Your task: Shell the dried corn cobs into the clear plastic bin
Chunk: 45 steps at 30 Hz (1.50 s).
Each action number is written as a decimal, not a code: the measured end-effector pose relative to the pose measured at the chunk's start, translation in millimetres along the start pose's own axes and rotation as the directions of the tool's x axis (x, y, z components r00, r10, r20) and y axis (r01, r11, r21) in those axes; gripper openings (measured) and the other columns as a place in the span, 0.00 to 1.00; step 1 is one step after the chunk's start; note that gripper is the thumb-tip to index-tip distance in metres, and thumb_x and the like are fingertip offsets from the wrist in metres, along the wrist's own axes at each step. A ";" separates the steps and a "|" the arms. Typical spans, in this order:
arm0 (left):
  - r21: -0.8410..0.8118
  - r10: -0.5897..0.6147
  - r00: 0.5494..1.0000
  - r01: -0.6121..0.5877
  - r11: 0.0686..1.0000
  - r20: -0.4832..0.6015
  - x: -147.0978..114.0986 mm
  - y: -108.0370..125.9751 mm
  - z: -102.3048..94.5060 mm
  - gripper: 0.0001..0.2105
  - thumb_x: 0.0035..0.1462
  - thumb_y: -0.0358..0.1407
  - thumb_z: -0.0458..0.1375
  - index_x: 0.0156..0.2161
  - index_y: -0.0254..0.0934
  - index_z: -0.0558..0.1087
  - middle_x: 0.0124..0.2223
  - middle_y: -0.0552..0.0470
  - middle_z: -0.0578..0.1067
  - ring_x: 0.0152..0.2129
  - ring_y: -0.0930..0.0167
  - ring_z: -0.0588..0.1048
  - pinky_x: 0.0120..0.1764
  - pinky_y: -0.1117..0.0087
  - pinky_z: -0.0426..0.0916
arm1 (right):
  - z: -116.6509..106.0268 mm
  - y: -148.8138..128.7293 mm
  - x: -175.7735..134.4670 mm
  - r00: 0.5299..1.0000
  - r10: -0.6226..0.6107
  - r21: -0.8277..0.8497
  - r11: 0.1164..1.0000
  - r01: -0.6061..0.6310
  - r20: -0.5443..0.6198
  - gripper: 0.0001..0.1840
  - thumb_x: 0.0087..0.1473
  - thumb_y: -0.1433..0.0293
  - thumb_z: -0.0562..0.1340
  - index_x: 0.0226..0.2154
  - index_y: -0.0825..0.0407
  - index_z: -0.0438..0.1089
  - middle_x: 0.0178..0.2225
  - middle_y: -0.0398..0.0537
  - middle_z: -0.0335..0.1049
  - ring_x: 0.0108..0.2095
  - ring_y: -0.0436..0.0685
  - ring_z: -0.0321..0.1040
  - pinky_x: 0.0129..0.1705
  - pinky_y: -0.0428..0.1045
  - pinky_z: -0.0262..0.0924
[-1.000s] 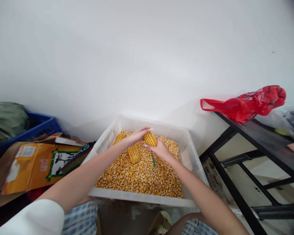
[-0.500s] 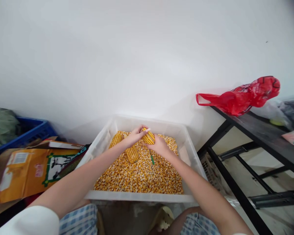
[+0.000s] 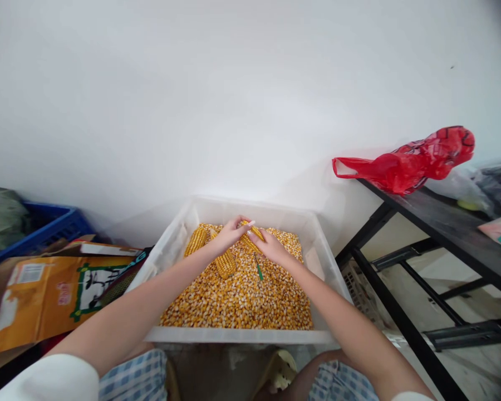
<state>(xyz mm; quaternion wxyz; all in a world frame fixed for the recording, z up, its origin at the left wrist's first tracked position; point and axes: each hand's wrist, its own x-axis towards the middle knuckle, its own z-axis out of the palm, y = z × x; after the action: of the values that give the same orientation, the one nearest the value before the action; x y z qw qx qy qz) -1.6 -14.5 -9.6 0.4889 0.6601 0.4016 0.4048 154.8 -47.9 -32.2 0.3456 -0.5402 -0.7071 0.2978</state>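
Between my two hands is a yellow corn cob, held over the far half of a white plastic bin. My left hand is closed round its far left end, and my right hand grips the right side with the thumb across it. Loose corn kernels fill the bin. Another corn cob rests on the kernels below my left wrist, and a further cob lies at the bin's left wall. A thin tool with a green handle lies on the kernels near my right hand.
A torn orange cardboard box and a blue crate stand at the left. To the right is a black-framed shelf with a red plastic bag on it. A white wall rises behind the bin.
The cob has turned in my hands, and my right thumb now lies higher across it. Both hands stay at about the same place over the bin.
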 end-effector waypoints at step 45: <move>-0.383 -0.238 0.966 0.257 0.887 0.098 14.6 -18.8 -16.2 0.20 0.43 0.47 0.59 0.37 0.34 0.69 0.30 0.51 0.71 0.25 0.73 0.70 0.24 0.73 0.65 | -13.1 2.7 2.4 0.965 -0.045 0.174 0.985 0.000 0.257 0.24 0.54 0.52 0.50 0.47 0.48 0.62 0.29 0.43 0.65 0.19 0.48 0.62 0.22 0.44 0.58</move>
<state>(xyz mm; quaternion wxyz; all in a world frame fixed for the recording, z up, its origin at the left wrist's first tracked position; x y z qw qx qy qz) -14.0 7.9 -22.7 0.6683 0.5017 0.3812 0.3953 166.5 -44.3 -26.3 0.2988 -0.4565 -0.7240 0.4220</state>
